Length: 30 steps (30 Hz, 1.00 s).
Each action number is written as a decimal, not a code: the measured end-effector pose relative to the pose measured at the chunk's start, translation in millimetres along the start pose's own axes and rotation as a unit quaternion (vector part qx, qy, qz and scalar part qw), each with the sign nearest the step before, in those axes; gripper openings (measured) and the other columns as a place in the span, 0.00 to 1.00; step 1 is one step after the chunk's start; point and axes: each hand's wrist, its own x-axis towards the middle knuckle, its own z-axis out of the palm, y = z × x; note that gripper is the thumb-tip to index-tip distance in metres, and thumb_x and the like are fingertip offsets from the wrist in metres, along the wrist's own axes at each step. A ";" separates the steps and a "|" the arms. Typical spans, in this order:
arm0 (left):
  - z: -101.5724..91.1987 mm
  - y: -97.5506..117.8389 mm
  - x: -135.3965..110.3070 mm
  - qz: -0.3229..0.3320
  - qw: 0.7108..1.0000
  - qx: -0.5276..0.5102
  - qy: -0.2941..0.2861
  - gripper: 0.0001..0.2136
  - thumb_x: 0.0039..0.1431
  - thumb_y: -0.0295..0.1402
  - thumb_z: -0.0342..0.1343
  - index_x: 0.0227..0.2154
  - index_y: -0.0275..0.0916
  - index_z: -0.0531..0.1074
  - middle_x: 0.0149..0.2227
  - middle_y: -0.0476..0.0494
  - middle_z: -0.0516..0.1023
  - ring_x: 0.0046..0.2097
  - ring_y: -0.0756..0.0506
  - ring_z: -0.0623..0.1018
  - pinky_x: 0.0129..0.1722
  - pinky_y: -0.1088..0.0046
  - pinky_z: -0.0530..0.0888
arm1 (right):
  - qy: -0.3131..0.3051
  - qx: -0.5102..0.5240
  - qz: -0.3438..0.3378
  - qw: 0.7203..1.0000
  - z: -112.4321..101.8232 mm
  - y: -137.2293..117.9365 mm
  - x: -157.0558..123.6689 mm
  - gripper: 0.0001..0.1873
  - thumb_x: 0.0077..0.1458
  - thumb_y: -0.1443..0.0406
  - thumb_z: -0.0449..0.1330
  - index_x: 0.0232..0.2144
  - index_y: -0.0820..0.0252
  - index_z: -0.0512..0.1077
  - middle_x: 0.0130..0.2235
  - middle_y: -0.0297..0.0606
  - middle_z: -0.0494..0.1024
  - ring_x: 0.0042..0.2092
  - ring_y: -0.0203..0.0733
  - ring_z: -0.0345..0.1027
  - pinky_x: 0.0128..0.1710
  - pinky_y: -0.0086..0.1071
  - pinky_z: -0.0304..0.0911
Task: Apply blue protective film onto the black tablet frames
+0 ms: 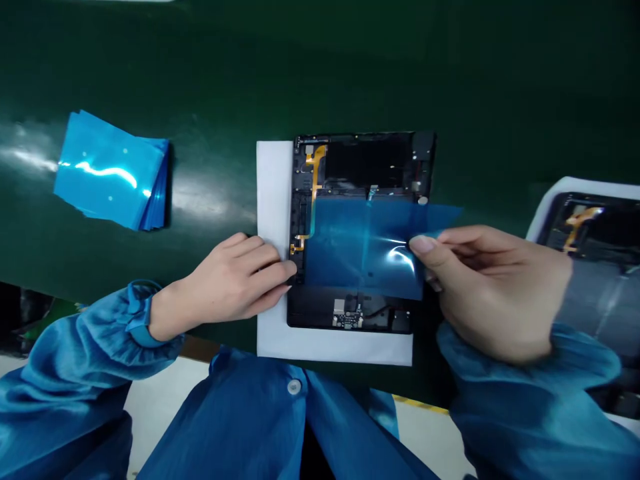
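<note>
An opened tablet (375, 160) lies on a white sheet (274, 200), its inside showing an orange flex cable (316, 180) and a small circuit board (349, 315). Over its middle stretches a see-through blue film (340, 247). My right hand (493, 287) pinches the film's right edge between thumb and fingers, and the corner there is raised past the tablet's side. My left hand (240, 277) rests on the white sheet with fingers loosely bent, the fingertips touching the tablet's left edge. Nothing shows in that hand, and its thumb is partly hidden.
On the green table (215, 80), a loose stack of blue films (107, 173) lies at the left. At the right, a second opened tablet (610, 287) sits on white padding, cut off by the frame's edge. The table's front edge runs just before my body.
</note>
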 end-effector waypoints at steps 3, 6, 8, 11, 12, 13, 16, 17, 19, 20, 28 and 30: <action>0.1 1.0 0.2 0.000 1.000 -0.001 0.001 0.07 0.83 0.34 0.52 0.53 0.38 0.73 0.41 0.45 0.80 0.39 0.45 0.76 0.36 0.66 0.68 | -0.008 -0.003 -0.004 1.000 -2.0 4.5 -1.4 0.19 0.51 0.47 0.82 0.31 0.53 0.86 0.24 0.34 0.78 0.23 0.39 0.68 0.23 0.35 0.65; -0.9 0.7 0.9 0.003 1.000 0.002 0.005 0.08 0.83 0.34 0.54 0.53 0.36 0.74 0.41 0.45 0.80 0.39 0.45 0.75 0.37 0.67 0.68 | -0.015 -0.008 -0.009 1.000 -3.4 7.0 -2.7 0.15 0.54 0.51 0.81 0.33 0.52 0.87 0.26 0.34 0.80 0.24 0.39 0.69 0.25 0.36 0.66; -1.2 0.4 1.3 0.005 1.000 0.003 0.005 0.08 0.83 0.34 0.54 0.53 0.36 0.74 0.41 0.45 0.80 0.39 0.44 0.75 0.36 0.66 0.68 | -0.015 -0.010 -0.013 1.000 -3.8 6.5 -3.0 0.14 0.54 0.51 0.81 0.33 0.52 0.87 0.26 0.34 0.80 0.24 0.39 0.69 0.25 0.36 0.66; -0.9 0.4 0.9 0.003 1.000 0.004 0.003 0.08 0.82 0.34 0.54 0.53 0.36 0.74 0.42 0.45 0.80 0.40 0.44 0.75 0.36 0.66 0.69 | -0.013 -0.012 -0.014 1.000 -3.7 3.3 -3.1 0.15 0.54 0.50 0.81 0.32 0.51 0.87 0.26 0.34 0.80 0.24 0.40 0.70 0.24 0.36 0.65; -0.7 0.6 0.5 0.001 1.000 0.004 0.002 0.08 0.82 0.34 0.54 0.53 0.36 0.74 0.42 0.45 0.80 0.39 0.45 0.75 0.36 0.66 0.69 | -0.012 -0.012 -0.016 1.000 -3.6 2.3 -3.0 0.15 0.54 0.50 0.82 0.32 0.51 0.87 0.26 0.35 0.80 0.24 0.40 0.70 0.23 0.35 0.65; -0.5 0.8 0.1 -0.002 1.000 0.002 0.000 0.08 0.82 0.34 0.54 0.53 0.37 0.74 0.42 0.45 0.80 0.39 0.45 0.75 0.36 0.66 0.69 | -0.012 -0.013 -0.017 1.000 -3.5 1.4 -3.0 0.15 0.54 0.50 0.82 0.32 0.51 0.87 0.26 0.35 0.80 0.24 0.39 0.70 0.24 0.35 0.66; 0.0 1.4 -1.0 -0.009 1.000 -0.006 -0.005 0.08 0.83 0.34 0.53 0.54 0.38 0.74 0.42 0.45 0.80 0.40 0.45 0.76 0.36 0.65 0.68 | -0.013 -0.017 -0.021 1.000 -3.4 0.9 -2.9 0.15 0.54 0.50 0.82 0.32 0.52 0.87 0.26 0.35 0.81 0.24 0.38 0.70 0.23 0.34 0.66; 0.0 1.5 -1.0 -0.011 1.000 -0.007 -0.005 0.08 0.83 0.34 0.53 0.54 0.38 0.74 0.42 0.46 0.80 0.40 0.45 0.76 0.36 0.65 0.69 | -0.013 -0.018 -0.021 1.000 -3.3 1.2 -2.9 0.16 0.54 0.50 0.82 0.32 0.52 0.86 0.26 0.34 0.81 0.24 0.38 0.70 0.23 0.34 0.66; -0.1 1.5 -0.7 -0.011 1.000 -0.006 -0.004 0.08 0.83 0.34 0.53 0.54 0.38 0.74 0.42 0.46 0.80 0.40 0.45 0.76 0.36 0.65 0.69 | -0.011 -0.016 -0.018 1.000 -2.9 1.5 -2.9 0.15 0.54 0.50 0.82 0.31 0.52 0.86 0.25 0.34 0.80 0.23 0.38 0.69 0.23 0.34 0.65; -0.3 1.4 -0.4 -0.009 1.000 -0.005 -0.003 0.08 0.83 0.34 0.53 0.54 0.38 0.74 0.42 0.46 0.80 0.40 0.45 0.76 0.36 0.65 0.69 | -0.010 -0.016 -0.016 1.000 -2.6 1.3 -2.8 0.15 0.53 0.51 0.82 0.31 0.52 0.86 0.25 0.34 0.80 0.23 0.38 0.68 0.23 0.34 0.65; -1.9 1.3 1.3 -0.005 1.000 -0.002 -0.006 0.08 0.82 0.34 0.53 0.53 0.38 0.74 0.41 0.45 0.80 0.39 0.45 0.77 0.35 0.66 0.69 | -0.011 -0.021 -0.006 1.000 -1.6 -5.6 -0.5 0.15 0.52 0.50 0.81 0.30 0.51 0.86 0.24 0.34 0.80 0.21 0.38 0.66 0.21 0.34 0.64; -2.3 1.6 1.5 -0.006 1.000 -0.003 -0.005 0.07 0.82 0.33 0.53 0.53 0.38 0.74 0.40 0.46 0.79 0.38 0.45 0.75 0.35 0.66 0.69 | -0.018 -0.019 -0.002 1.000 -1.4 -6.3 0.4 0.13 0.52 0.52 0.81 0.30 0.51 0.87 0.24 0.34 0.80 0.21 0.37 0.66 0.21 0.33 0.64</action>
